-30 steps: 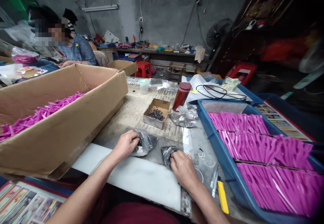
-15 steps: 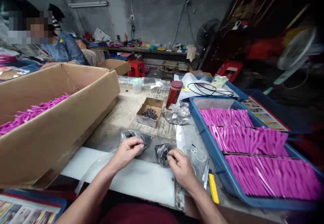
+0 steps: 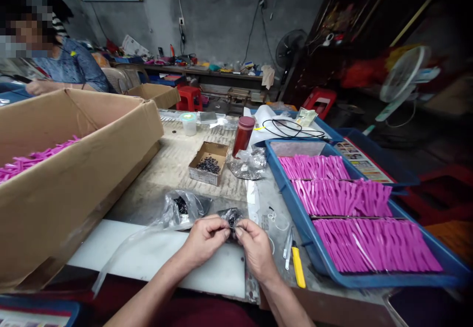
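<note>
My left hand point(image 3: 207, 238) and my right hand point(image 3: 254, 244) meet fingertip to fingertip above the near edge of the table. Both are closed in a pinch; whatever sits between the fingertips is too small to make out. Just behind them lies a small plastic bag point(image 3: 229, 213) of dark pieces, partly covered by the fingers. To the left of my left hand, a larger clear plastic bag point(image 3: 192, 205) lies open with small black parts point(image 3: 181, 205) inside. Its long plastic tail trails over a white sheet point(image 3: 144, 248) towards me.
A large cardboard box point(image 3: 84, 169) with pink pieces stands left. On the right, a blue crate point(image 3: 281, 181) holds rows of pink strips point(image 3: 340, 196). A small box point(image 3: 209, 177) of black parts, a red-brown bottle point(image 3: 244, 137) and a yellow-handled tool point(image 3: 297, 268) are nearby. Another person point(image 3: 74, 66) sits back left.
My left hand has left the larger clear bag and moved right to meet my right hand. My right hand's fingers have come to the smaller bag's near side. The view has swung right.
</note>
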